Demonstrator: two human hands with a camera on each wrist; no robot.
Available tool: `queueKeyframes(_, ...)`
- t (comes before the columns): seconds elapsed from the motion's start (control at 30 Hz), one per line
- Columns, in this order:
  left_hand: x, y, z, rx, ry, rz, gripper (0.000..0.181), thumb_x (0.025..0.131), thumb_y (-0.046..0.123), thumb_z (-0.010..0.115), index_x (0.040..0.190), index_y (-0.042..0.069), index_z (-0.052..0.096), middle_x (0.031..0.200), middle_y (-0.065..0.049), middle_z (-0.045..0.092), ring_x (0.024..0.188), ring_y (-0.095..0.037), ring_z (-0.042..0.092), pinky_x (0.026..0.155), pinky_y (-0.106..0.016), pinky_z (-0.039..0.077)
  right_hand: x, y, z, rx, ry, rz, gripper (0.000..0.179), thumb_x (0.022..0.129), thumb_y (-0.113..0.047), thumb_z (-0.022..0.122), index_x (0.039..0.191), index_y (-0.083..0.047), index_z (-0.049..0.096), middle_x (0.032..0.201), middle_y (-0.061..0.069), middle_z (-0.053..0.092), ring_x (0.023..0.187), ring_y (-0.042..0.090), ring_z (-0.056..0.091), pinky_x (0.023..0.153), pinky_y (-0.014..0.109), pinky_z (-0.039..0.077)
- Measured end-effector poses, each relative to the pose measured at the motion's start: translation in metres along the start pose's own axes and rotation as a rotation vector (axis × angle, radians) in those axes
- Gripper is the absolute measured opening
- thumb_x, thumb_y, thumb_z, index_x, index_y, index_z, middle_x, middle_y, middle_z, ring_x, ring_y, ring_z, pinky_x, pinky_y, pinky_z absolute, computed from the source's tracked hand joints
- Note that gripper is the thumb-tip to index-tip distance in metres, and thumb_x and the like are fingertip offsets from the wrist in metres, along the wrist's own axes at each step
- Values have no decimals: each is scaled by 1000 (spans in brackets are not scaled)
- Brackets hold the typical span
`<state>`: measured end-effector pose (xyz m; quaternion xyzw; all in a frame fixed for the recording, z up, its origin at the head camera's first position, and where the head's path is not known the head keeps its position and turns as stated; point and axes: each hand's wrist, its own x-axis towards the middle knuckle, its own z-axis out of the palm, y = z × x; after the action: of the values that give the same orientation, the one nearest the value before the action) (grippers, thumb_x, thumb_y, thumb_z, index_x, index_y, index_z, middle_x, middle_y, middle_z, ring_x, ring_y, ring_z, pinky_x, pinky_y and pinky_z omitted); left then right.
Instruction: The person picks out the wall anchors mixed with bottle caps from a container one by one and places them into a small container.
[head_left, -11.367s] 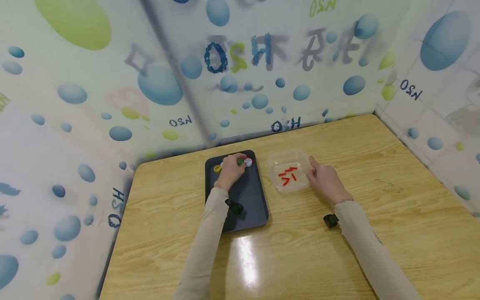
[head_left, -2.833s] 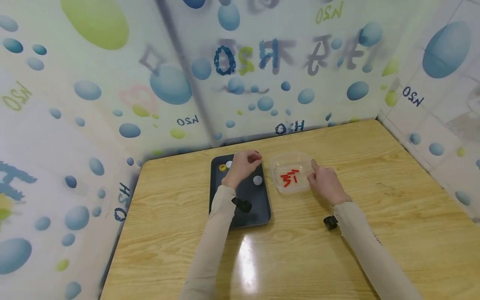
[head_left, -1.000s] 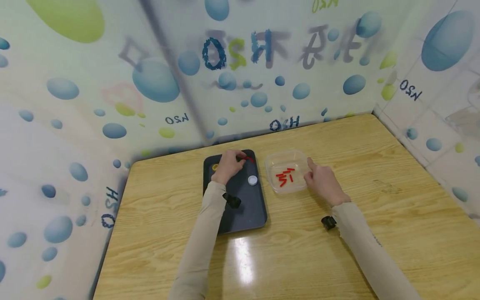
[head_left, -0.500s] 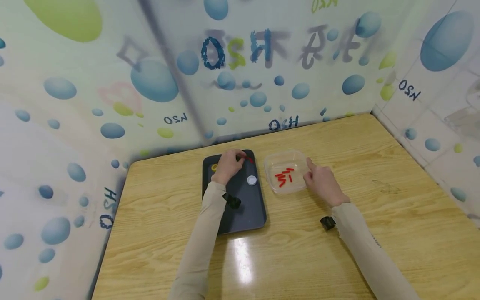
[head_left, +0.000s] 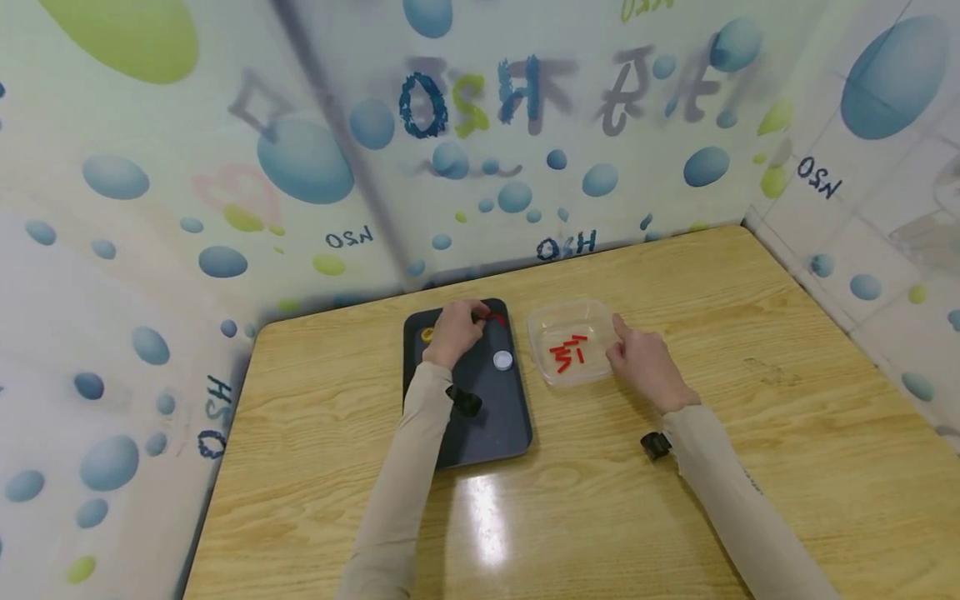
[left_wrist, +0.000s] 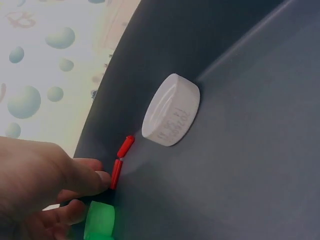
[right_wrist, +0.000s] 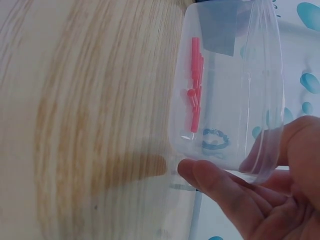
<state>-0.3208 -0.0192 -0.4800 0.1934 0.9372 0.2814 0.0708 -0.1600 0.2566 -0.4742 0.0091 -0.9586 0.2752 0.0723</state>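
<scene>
My left hand [head_left: 457, 332] is over the far end of a dark grey tray [head_left: 487, 425]. In the left wrist view its thumb and finger pinch a short red stick [left_wrist: 116, 174], end to end with another red stick [left_wrist: 126, 146] along the tray wall. Close by are a green bottle cap [left_wrist: 100, 220] under the fingers and a white bottle cap [left_wrist: 172, 110] standing on the tray floor. My right hand [head_left: 647, 362] grips the rim of a clear plastic container [right_wrist: 225, 155], thumb inside and fingers outside. Several red sticks [right_wrist: 195, 60] lie in it.
A yellow cap [head_left: 427, 334] lies by the tray's far left corner, partly behind the left hand. Another white cap [head_left: 502, 360] sits near the tray's right side. Tray and container stand side by side on a wooden table [head_left: 600, 500], with a patterned wall [head_left: 480, 225] behind.
Since the first frame, one white cap has come nearer along the tray's right side and the container holds more red sticks. The left hand has shifted left from its earlier spot, then stayed nearly still.
</scene>
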Motion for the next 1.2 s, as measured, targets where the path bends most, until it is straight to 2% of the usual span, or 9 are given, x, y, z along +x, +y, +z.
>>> queueKeyframes(0.17,0,-4,3,-13,2,-9,20,99,6,63,115,8,74,112,-10,74,103,-28,69,86,-43,57,-1,-2,0,11,-6,5,52,96,0,47,144,18,41,52,-2,36,46,8,27,43,22,26)
queueKeyframes(0.33,-1,-6,3,-17,7,-35,17,97,7,67,112,9,75,110,-9,75,102,-27,69,86,-43,57,-1,-2,0,10,1,3,52,95,0,48,144,18,42,52,-2,36,45,8,28,42,21,26)
queueKeyframes(0.57,-2,-4,1,53,59,-47,15,94,14,73,108,14,77,106,-4,77,100,-26,70,88,-45,56,0,-3,-1,10,3,12,53,95,-1,47,145,17,41,53,-2,35,46,8,27,43,22,26)
queueKeyframes(0.83,-2,-7,5,49,89,-34,13,93,14,74,105,13,79,104,-4,78,96,-25,71,82,-44,58,0,-2,1,7,8,7,53,95,-1,47,144,18,41,52,-2,35,46,7,26,42,22,26)
queueKeyframes(1.03,-3,-5,4,50,80,-29,14,94,15,73,106,14,79,106,-4,77,99,-26,71,87,-46,57,1,-1,1,23,-8,28,55,95,-3,47,146,17,39,52,-3,35,45,8,26,42,21,27)
queueKeyframes(1.2,-5,0,1,46,90,-1,14,94,17,73,107,15,79,105,-3,78,98,-25,71,87,-45,56,1,0,-1,12,-23,27,55,96,-3,46,147,17,38,51,-2,36,45,8,27,42,21,27)
